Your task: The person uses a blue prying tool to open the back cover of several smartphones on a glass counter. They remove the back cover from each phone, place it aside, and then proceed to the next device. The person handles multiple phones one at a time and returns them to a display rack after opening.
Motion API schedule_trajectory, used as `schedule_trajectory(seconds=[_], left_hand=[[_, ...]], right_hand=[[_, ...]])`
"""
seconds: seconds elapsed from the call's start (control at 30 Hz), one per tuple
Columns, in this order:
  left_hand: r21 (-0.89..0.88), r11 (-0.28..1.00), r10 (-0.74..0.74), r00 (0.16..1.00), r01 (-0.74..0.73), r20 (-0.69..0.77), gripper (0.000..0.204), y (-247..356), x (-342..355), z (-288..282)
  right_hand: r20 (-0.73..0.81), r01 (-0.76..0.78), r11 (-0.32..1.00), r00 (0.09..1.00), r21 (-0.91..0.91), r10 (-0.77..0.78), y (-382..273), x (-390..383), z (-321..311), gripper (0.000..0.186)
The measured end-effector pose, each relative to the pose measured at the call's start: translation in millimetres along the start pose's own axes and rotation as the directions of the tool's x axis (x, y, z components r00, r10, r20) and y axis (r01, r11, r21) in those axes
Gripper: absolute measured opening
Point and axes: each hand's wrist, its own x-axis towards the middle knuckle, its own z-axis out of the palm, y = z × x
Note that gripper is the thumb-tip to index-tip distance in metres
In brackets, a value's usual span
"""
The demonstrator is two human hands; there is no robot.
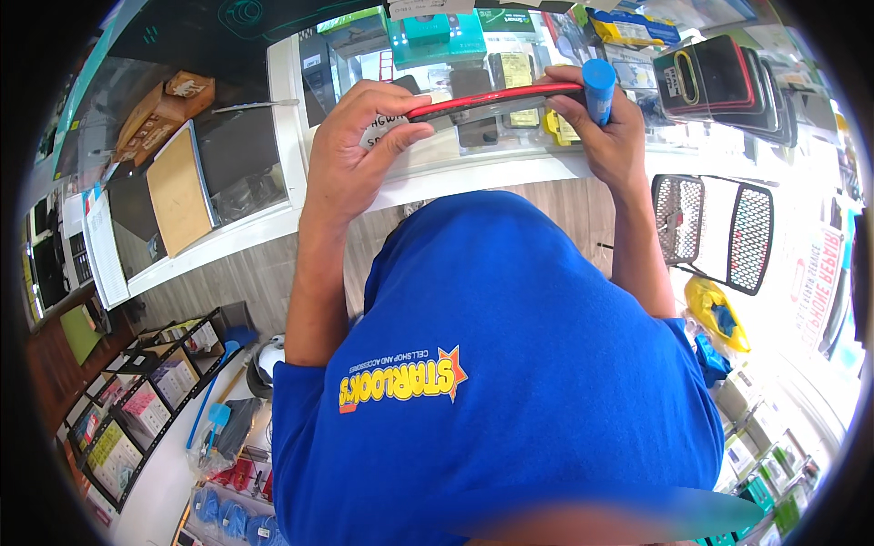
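Between my two hands is a thin flat panel [496,97] with a red and black rim, seen nearly edge-on. My left hand [360,146] pinches its left end between thumb and fingers, beside a white label with handwriting [382,130]. The opposite end is gripped by my right hand [608,132], which also has a blue cylinder [598,91], perhaps a marker, standing up among its fingers. Both hands are raised over a glass-topped display counter [428,187] with a white edge. What kind of panel it is cannot be made out.
Similar dark panels, one red-rimmed [715,77], lie stacked at the counter's right. Teal boxes [437,41] sit toward the back. On the left are a brown cardboard box [164,114] and a tan folder [179,187]. A mesh-backed chair [751,238] stands at right.
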Motion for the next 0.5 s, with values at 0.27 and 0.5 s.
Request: schedule_trajectory(seconds=[0.27, 0.5], left_hand=[[0.199, 0.977, 0.079, 0.997, -0.078, 0.0, 0.015, -4.1, -2.3, -1.2], [0.24, 0.97, -0.015, 0.998, 0.029, -0.059, 0.024, 8.5, 3.0, 10.2]], right_hand=[[0.089, 0.037, 0.996, 0.996, -0.078, -0.03, -11.8, -1.1, -1.0, 0.032], [0.007, -0.083, 0.993, 0.997, 0.084, 0.083, -19.9, 2.5, 7.8, 0.029]])
